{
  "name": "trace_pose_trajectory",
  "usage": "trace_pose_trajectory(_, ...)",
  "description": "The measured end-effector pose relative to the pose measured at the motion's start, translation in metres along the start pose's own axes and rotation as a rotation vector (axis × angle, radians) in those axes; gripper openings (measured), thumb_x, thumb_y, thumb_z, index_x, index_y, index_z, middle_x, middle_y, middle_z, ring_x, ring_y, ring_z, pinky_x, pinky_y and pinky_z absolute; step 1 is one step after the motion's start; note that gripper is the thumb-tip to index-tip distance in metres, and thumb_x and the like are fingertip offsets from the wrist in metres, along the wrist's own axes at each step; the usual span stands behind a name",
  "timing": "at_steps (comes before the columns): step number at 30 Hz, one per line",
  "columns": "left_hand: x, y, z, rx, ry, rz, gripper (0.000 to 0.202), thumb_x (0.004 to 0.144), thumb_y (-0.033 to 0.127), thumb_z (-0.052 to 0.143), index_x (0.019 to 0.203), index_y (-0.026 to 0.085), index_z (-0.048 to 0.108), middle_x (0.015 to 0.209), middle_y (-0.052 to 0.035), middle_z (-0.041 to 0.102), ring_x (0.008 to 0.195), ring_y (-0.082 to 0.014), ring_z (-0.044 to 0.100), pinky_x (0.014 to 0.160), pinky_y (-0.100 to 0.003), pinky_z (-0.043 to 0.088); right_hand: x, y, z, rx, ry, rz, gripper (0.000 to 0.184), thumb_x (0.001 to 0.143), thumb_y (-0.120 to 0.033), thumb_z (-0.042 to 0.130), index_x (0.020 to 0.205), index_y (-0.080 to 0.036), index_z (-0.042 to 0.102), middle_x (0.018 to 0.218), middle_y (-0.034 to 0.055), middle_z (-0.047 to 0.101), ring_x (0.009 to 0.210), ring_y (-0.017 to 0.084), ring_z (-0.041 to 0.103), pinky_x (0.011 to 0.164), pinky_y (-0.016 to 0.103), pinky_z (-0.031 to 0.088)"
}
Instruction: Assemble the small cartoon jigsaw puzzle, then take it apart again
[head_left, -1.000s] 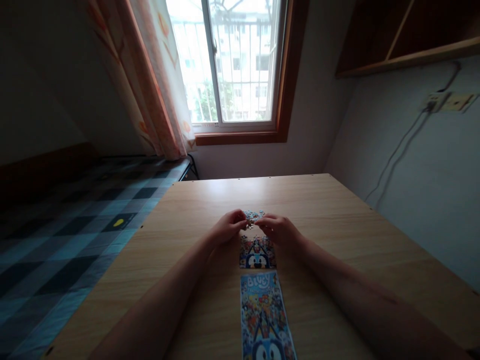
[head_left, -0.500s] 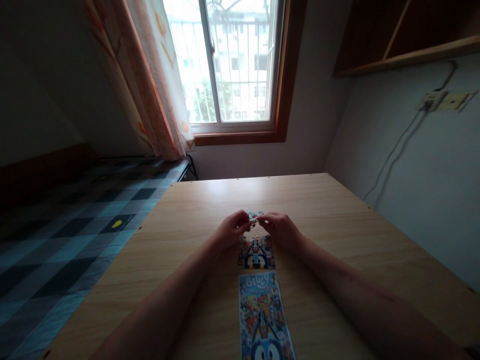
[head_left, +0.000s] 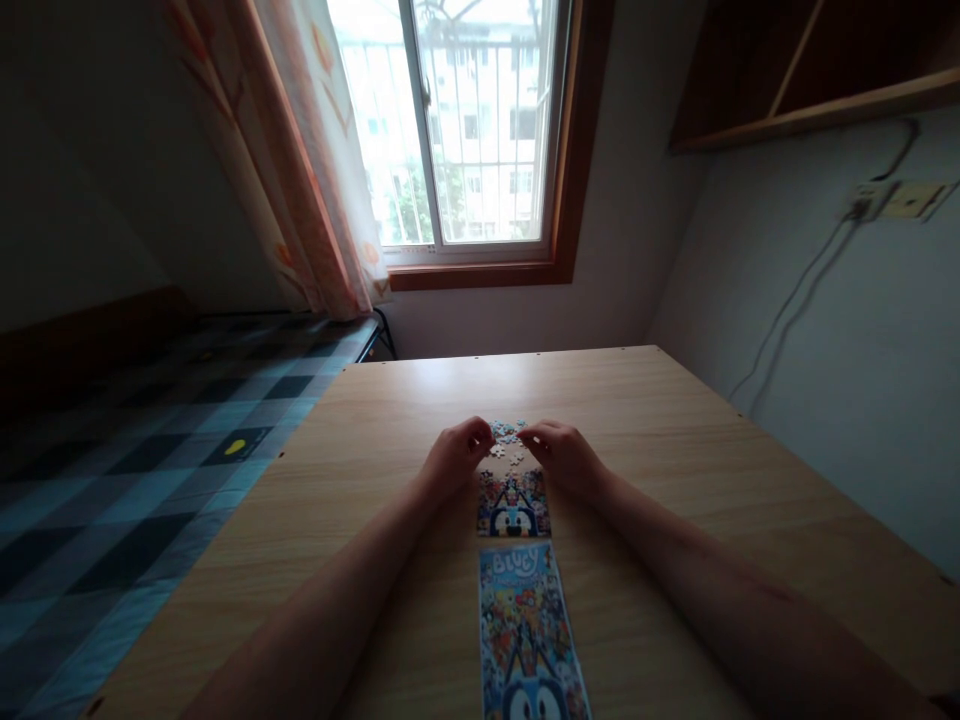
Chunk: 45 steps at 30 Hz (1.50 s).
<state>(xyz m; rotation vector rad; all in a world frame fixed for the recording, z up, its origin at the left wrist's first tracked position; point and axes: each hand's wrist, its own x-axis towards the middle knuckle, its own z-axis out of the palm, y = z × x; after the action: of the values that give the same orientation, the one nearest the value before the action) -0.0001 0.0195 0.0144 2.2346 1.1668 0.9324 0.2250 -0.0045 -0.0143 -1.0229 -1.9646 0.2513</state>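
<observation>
Loose jigsaw puzzle pieces (head_left: 508,430) lie in a small scatter between my two hands. My left hand (head_left: 459,450) is closed at the left of the pieces, thumb and fingers drawn together; anything in them is too small to make out. On the other side, my right hand (head_left: 559,450) has its fingertips pinched at the edge of the scatter, and what they hold is unclear. Just nearer to me is a partly assembled jigsaw puzzle (head_left: 514,508) with a blue dog's face and an uneven top edge. Below it lies a printed Bluey picture sheet (head_left: 529,630) showing a matching design.
The wooden table (head_left: 360,420) stretches out around the puzzle. A bed with a checked cover (head_left: 172,450) stands to the left. Beyond the table are a curtain (head_left: 300,170) and a window (head_left: 487,130); a cable (head_left: 787,310) hangs down the right wall.
My hands have drawn slightly apart, the left one moving a little left and away from the pieces. More loose pieces now show between them.
</observation>
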Motion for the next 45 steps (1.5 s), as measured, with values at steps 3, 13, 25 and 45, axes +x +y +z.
trace_pose_trajectory(3,0.000,0.001,-0.003,0.110,0.017,-0.013,0.008,0.086,0.023,0.059,0.080,0.019,0.064,0.075,-0.0004,0.068,0.065,-0.0137,0.058,0.064,-0.024,0.041,0.000,0.003,0.000,-0.002,-0.001,-0.007,0.015,0.093,-0.016,0.059,0.099,-0.019,0.073,0.092,0.0063,0.072,0.078,0.014,0.064,0.077,0.025,0.050)
trace_pose_trajectory(13,0.000,0.001,0.003,0.325,0.015,-0.060,0.013,0.086,0.020,0.059,0.088,0.020,0.072,0.086,-0.0042,0.074,0.076,-0.0200,0.065,0.070,-0.029,0.044,0.000,0.004,0.004,0.001,-0.012,-0.010,0.017,0.092,-0.013,0.059,0.099,-0.019,0.073,0.093,0.0058,0.072,0.080,0.014,0.065,0.077,0.025,0.051)
trace_pose_trajectory(25,0.000,-0.008,0.007,0.230,0.064,0.088,0.030,0.092,0.013,0.049,0.107,0.022,0.073,0.107,-0.0040,0.076,0.097,-0.0198,0.070,0.090,-0.032,0.054,0.001,0.004,0.005,0.022,0.014,-0.043,0.021,0.090,-0.007,0.059,0.097,-0.020,0.074,0.093,0.0046,0.071,0.081,0.014,0.065,0.076,0.024,0.051)
trace_pose_trajectory(45,-0.006,-0.005,0.012,0.266,0.001,0.321,0.030,0.092,0.025,0.064,0.121,0.028,0.067,0.115,-0.0034,0.069,0.084,-0.0145,0.069,0.076,-0.025,0.054,-0.001,-0.017,0.003,0.080,-0.120,-0.153,0.023,0.097,-0.015,0.053,0.106,-0.025,0.072,0.108,0.0049,0.071,0.096,0.015,0.068,0.086,0.026,0.053)
